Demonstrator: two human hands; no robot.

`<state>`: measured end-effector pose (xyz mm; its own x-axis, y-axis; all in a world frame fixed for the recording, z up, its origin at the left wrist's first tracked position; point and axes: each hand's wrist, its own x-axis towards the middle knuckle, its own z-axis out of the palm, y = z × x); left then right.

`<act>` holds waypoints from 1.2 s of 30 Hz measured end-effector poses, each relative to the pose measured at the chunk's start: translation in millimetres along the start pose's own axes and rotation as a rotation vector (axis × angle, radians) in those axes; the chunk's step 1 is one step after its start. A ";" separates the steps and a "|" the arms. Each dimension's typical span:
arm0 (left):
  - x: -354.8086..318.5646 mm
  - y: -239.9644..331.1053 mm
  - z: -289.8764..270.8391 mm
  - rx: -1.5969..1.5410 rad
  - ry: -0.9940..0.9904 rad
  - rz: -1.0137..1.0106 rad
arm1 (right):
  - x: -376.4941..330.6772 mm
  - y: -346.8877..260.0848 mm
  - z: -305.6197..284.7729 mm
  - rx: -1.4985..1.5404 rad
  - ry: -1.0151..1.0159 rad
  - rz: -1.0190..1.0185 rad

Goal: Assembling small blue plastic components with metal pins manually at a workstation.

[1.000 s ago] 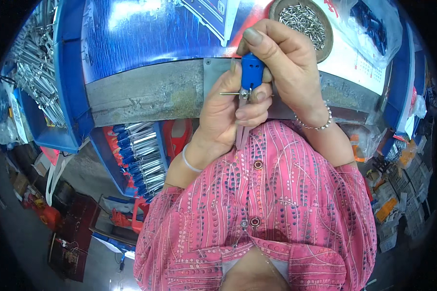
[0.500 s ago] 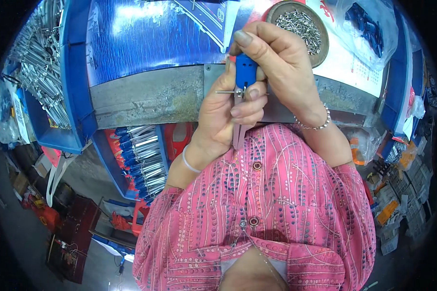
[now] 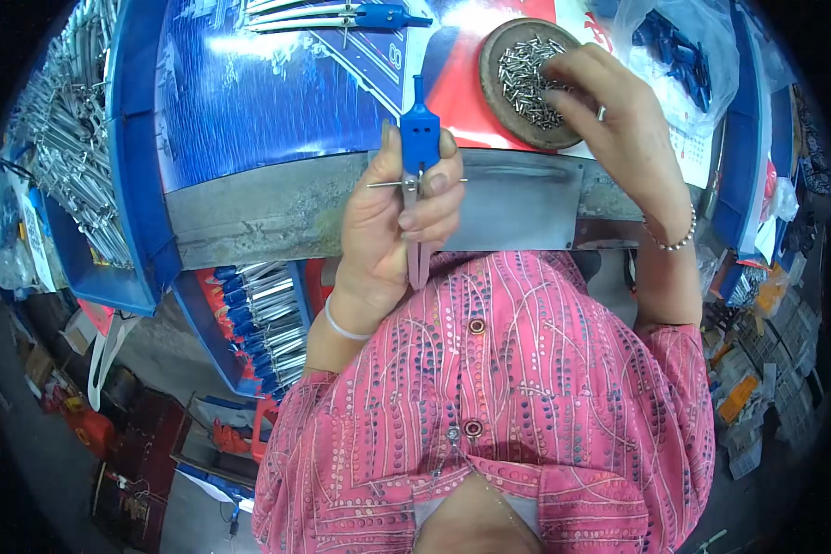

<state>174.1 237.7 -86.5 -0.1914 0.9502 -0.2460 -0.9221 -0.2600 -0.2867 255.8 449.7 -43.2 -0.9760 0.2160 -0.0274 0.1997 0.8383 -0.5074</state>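
My left hand (image 3: 392,208) is wrapped around a drawing compass (image 3: 422,138) with a blue plastic head, its narrow grip pointing away from me. A thin metal rod crosses the compass just below the head, and its flat metal legs hang down toward my shirt. To the right, my right hand (image 3: 619,120) reaches over a round brown dish (image 3: 491,103) heaped with small silvery metal pins (image 3: 526,78). Its thumb and forefinger tips are apart at the pins. A small shiny spot shows beside the thumb; I cannot make out what it is.
Another blue-headed compass (image 3: 388,15) lies at the far side of the bench. Blue bins at left hold metal legs (image 3: 74,138) and several compasses (image 3: 272,314). A clear plastic bag (image 3: 725,55) with dark blue parts lies at right. The metal bench edge (image 3: 249,212) runs nearest me.
My right hand has left the compass head and moved right to the dish of pins. My left hand, still gripping the compass, has shifted slightly left. The compass's narrow blue grip now shows.
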 end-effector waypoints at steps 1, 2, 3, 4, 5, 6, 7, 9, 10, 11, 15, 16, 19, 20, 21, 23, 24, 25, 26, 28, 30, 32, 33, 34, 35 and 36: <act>0.9 -1.3 0.2 0.002 0.002 0.000 | 1.4 -2.2 1.9 -0.032 0.019 -0.065; 1.8 -1.4 -0.2 -0.015 0.006 -0.014 | 3.6 -2.4 3.6 -0.027 0.018 -0.068; 2.6 -1.8 -0.6 -0.031 0.011 -0.028 | 5.7 -2.2 5.2 -0.086 -0.001 -0.097; 3.2 -2.6 -1.5 -0.029 0.015 -0.023 | 7.2 -2.2 6.4 -0.143 -0.019 -0.127; 4.1 -3.2 -2.9 -0.035 -0.001 -0.038 | 8.6 -2.5 6.4 -0.139 -0.019 -0.129; 4.6 -3.6 -3.8 -0.042 -0.017 -0.053 | 9.7 -2.9 5.5 -0.142 -0.032 -0.123; 4.5 -3.7 -4.2 -0.048 -0.027 -0.058 | 10.3 -3.2 4.8 -0.146 -0.044 -0.116; 5.3 -3.3 -4.6 -0.051 -0.039 -0.063 | 8.8 -3.0 1.0 -0.138 -0.040 -0.101; 5.7 -3.1 -4.7 -0.054 -0.052 -0.070 | 7.9 -2.3 -0.2 -0.131 -0.036 -0.084; 6.0 -3.0 -4.6 -0.055 -0.051 -0.069 | 6.7 -0.4 -0.7 -0.130 -0.037 -0.084; 7.8 -4.3 -4.9 -0.040 -0.057 -0.075 | 0.9 2.7 1.9 -0.046 0.111 -0.040; 8.4 -5.2 -5.1 -0.028 -0.056 -0.076 | -0.9 1.4 2.6 0.023 0.155 -0.003; 9.1 -7.7 -6.5 -0.022 -0.029 -0.067 | -7.7 -20.2 -3.1 0.345 0.117 0.192; 9.9 -8.2 -7.2 -0.024 -0.027 -0.072 | -11.3 -27.9 -2.6 0.343 0.118 0.197; 9.8 -9.4 -6.2 -0.011 0.001 -0.075 | -13.8 -36.5 -2.3 0.465 0.103 0.134; 10.2 -12.0 -4.7 -0.002 0.028 -0.085 | -14.7 -43.3 4.7 0.642 0.102 -0.023; 10.3 -13.1 -4.0 0.008 0.044 -0.097 | -14.5 -41.9 11.3 0.607 0.140 -0.133; 10.8 -14.3 -3.6 0.019 0.060 -0.109 | -12.6 -41.0 15.1 0.597 0.152 -0.186; 10.6 -15.2 -4.5 0.016 0.062 -0.113 | -11.3 -41.4 18.8 0.591 0.164 -0.239; 10.0 -16.7 -6.8 0.017 0.072 -0.127 | -11.3 -44.1 24.7 0.540 0.224 -0.250; 9.2 -17.6 -5.5 0.027 0.109 -0.122 | -11.4 -45.1 29.8 0.493 0.284 -0.266; 9.3 -18.5 -2.6 0.037 0.144 -0.115 | -11.7 -45.1 33.3 0.469 0.321 -0.262; 9.6 -18.8 -0.7 0.038 0.178 -0.096 | -11.7 -45.4 34.6 0.470 0.321 -0.262; 10.0 -19.1 0.9 0.039 0.211 -0.076 | -11.6 -45.7 35.6 0.454 0.348 -0.267; 10.3 -19.4 1.9 0.039 0.211 -0.075 | -11.6 -46.0 36.3 0.439 0.373 -0.271; 10.6 -19.7 2.8 0.103 0.199 -0.041 | -11.7 -46.2 36.6 0.439 0.373 -0.272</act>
<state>189.3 253.4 -80.8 -0.0929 0.9043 -0.4167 -0.9592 -0.1935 -0.2062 254.8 390.1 -50.9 -0.8752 0.2507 0.4138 -0.1823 0.6213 -0.7621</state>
